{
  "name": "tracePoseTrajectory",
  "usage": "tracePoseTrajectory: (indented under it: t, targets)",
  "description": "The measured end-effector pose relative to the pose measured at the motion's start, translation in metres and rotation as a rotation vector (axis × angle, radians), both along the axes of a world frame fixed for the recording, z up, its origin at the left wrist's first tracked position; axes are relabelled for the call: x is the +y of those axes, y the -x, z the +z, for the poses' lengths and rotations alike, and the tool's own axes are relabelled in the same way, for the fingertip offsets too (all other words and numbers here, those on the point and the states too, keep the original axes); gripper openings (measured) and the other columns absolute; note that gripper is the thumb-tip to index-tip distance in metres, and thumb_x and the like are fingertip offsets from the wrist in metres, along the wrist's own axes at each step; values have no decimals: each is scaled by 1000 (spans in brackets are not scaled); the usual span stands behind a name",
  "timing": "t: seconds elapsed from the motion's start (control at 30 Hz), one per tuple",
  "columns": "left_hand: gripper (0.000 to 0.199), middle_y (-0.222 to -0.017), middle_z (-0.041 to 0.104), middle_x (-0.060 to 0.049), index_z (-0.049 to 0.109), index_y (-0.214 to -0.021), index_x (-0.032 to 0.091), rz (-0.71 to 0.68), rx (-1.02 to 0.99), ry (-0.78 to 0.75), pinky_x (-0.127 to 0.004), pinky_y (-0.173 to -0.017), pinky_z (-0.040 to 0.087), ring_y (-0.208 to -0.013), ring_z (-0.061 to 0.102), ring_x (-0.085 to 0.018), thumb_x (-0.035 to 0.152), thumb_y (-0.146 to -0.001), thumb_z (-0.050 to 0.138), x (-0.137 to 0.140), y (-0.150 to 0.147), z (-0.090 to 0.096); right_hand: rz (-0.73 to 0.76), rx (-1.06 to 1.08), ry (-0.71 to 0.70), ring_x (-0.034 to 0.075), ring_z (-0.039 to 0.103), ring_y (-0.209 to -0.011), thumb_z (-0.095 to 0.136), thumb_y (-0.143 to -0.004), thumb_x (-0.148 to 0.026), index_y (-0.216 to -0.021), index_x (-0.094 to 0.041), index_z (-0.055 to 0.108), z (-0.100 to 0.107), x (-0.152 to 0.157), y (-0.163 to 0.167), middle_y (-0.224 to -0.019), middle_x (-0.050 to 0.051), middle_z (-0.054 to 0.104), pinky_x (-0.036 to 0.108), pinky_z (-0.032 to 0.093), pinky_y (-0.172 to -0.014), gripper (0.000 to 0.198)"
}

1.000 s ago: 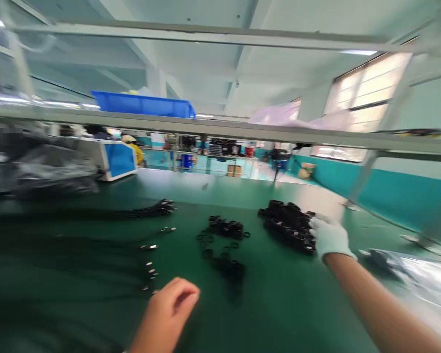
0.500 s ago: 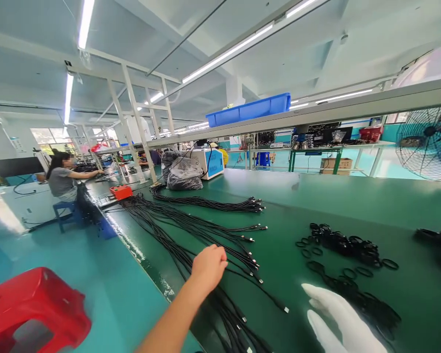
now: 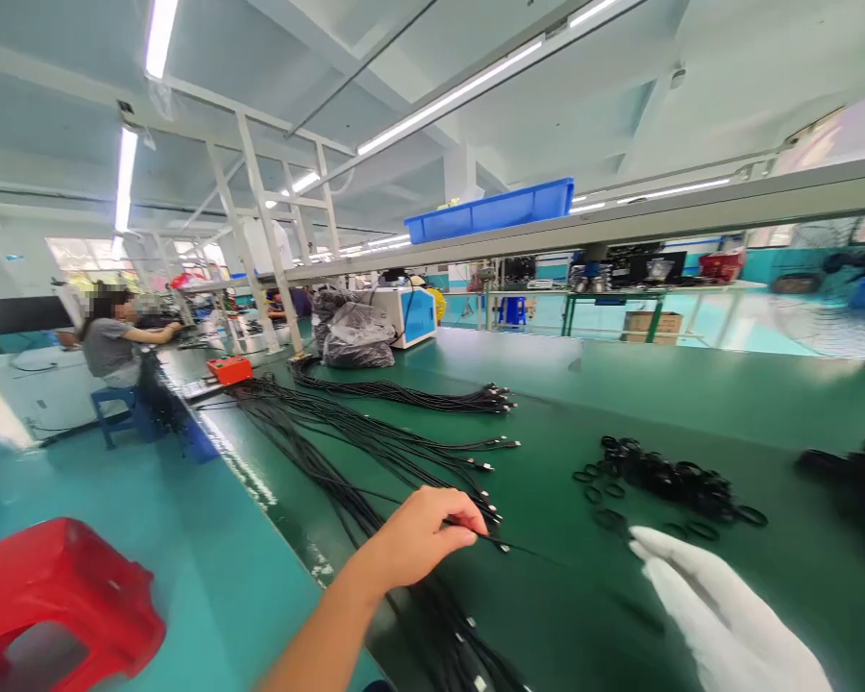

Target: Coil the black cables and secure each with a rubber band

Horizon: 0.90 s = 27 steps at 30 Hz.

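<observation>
My left hand [image 3: 429, 533], bare, is closed in a pinch around a thin black cable [image 3: 515, 548]. The free end of this cable runs right and blurs. Over the bench's right side, my right hand [image 3: 721, 605] wears a white glove, with thumb and finger pressed together at a dark, blurred black ring [image 3: 609, 520]. Behind it lies a heap of black rings [image 3: 667, 476], with several loose ones around it. Long black cables [image 3: 346, 432] with metal plug ends spread over the bench near my left hand; another bunch [image 3: 447, 625] lies below it.
The green bench [image 3: 519, 365] carries a red box [image 3: 229, 370], a plastic-wrapped bundle [image 3: 360, 336] and a white-and-blue machine [image 3: 414, 315]. A blue tray [image 3: 490, 213] sits on the overhead shelf. A red stool [image 3: 64, 586] stands at left. A co-worker [image 3: 111, 332] sits farther back.
My left hand has moved slightly right and now holds one cable lifted from the others. The gloved fingers, apart before, have come together at a black ring.
</observation>
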<state>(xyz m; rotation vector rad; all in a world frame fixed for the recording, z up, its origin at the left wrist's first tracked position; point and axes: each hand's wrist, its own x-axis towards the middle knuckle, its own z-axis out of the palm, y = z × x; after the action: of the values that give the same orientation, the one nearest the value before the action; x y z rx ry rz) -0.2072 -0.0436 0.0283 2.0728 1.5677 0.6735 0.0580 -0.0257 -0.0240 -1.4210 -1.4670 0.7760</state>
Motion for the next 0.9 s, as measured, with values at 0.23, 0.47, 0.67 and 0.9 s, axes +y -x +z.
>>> tracePoseTrajectory:
  t: [0.23,0.47,0.67,0.9]
  targets:
    - [16,-95,65,1,64,-91,24,-1,-35,-205,-28,-81,42,-92,57,-16,23,-86,48,12,-23,44,989,646,647,20,66,-74,68,-64,-40,-111,-14,57,33,-6,1,-96,12,68,30,50,-64,54]
    - [9,-83,64,4,66,-84,23,-335,232,-64,-34,-95,31,-86,54,-15,20,-82,58,3,-94,34,1293,987,1009,19,67,-75,53,-70,-23,-103,0,61,-11,-6,13,-83,15,70,29,48,-68,42]
    - [13,-79,58,6,67,-77,27,-314,68,88,-26,-84,36,-85,51,-13,16,-78,60,10,-98,36,1317,963,1049,19,66,-75,52,-70,-22,-104,-1,61,-10,-4,13,-84,13,70,27,47,-65,40]
    - [19,-87,62,4,68,-90,33,-279,87,38,-27,-83,40,-87,55,-14,24,-85,52,16,-103,22,1245,1008,931,16,64,-65,61,-66,-30,-95,2,63,-16,-7,12,-77,13,68,26,46,-62,43]
